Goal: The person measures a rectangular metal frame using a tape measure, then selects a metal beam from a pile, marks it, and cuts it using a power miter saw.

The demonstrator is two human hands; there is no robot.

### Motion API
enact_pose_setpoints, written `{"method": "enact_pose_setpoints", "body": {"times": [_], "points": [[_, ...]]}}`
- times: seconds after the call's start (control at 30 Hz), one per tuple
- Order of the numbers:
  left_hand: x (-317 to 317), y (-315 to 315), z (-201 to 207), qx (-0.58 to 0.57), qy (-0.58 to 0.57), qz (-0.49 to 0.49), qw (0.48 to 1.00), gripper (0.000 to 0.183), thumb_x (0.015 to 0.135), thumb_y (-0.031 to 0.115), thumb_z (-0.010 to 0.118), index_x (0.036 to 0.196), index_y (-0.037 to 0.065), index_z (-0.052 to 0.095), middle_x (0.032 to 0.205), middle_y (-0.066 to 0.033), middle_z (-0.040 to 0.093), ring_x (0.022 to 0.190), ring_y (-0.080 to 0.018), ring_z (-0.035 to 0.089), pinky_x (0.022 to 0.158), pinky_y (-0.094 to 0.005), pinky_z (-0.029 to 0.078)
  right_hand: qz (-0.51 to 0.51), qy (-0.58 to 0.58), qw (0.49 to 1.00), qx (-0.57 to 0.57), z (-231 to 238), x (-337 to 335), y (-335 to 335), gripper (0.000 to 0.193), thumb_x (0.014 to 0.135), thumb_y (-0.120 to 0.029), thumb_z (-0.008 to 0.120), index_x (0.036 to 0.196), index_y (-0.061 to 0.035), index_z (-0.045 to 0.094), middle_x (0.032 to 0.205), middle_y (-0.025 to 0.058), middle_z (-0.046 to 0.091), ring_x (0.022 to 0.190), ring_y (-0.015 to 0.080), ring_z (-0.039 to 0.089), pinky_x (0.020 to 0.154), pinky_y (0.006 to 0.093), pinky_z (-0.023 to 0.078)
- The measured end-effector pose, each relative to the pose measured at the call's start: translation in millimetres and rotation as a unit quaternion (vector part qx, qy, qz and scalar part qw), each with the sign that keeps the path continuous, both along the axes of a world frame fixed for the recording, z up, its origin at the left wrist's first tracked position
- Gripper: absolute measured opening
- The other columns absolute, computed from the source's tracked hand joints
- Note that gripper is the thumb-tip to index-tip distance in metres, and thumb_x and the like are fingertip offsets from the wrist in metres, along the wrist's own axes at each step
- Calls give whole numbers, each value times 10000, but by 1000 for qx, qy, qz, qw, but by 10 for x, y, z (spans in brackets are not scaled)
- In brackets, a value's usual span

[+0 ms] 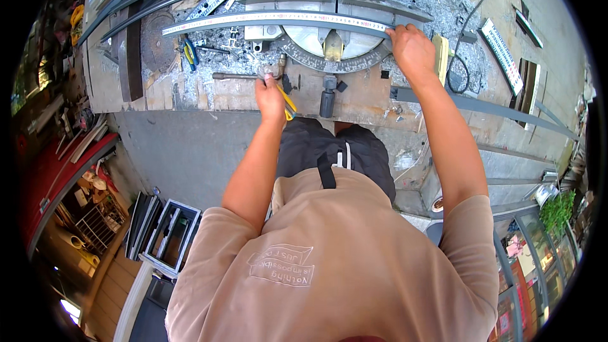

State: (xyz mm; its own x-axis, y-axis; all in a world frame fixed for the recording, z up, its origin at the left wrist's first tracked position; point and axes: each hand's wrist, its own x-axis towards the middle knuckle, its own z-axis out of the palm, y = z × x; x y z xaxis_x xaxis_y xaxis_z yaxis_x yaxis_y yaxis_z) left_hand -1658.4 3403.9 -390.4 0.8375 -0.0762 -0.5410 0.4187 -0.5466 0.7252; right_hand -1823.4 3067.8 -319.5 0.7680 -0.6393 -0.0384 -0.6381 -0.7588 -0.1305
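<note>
We look down at a scrap-strewn workbench [240, 100]. A long grey profile [329, 25], with a white measuring strip [272, 18] along it, lies across a round saw base [354, 63]. Our right hand [413, 52] pinches the profile's right end between thumb and fingers. Our left hand [270, 101], nearly closed, grips a yellow-handled tool [289, 106] near the front edge, just beside a metal wrench [234, 76].
</note>
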Motion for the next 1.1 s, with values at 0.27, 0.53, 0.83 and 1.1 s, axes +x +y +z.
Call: {"method": "enact_pose_setpoints", "body": {"times": [0.27,0.53,0.83,1.1], "points": [[407,139,-18,20,-36,61,997,540,1030,156,670,1461,-108,481,1194,-136,667,1040,-213,630,948,-360,510,-16,95,995,7,199,121,24,405,1034,-421,654,908,-59,785,965,168,762,898,366,765,767,467,611],[698,465,121,-40,29,75,996,521,998,126,681,1463,-67,545,1166,-98,666,1020,-186,616,923,-344,505,-44,160,986,10,228,237,35,481,1065,-478,583,962,-58,793,1008,185,773,935,385,771,799,481,615],[970,685,438,-95,102,70,988,459,1040,146,622,1465,-17,560,1222,-91,669,1050,-163,642,928,-351,553,-62,205,977,-7,376,352,101,472,1054,-503,578,1047,-70,766,1026,201,784,930,411,775,812,521,613],[1380,806,493,-127,145,80,978,413,1053,165,609,1440,21,588,1182,-67,682,1029,-158,652,888,-320,556,35,155,984,82,418,221,163,430,1060,-451,609,1014,-60,781,987,200,779,928,415,756,837,509,582]]}}
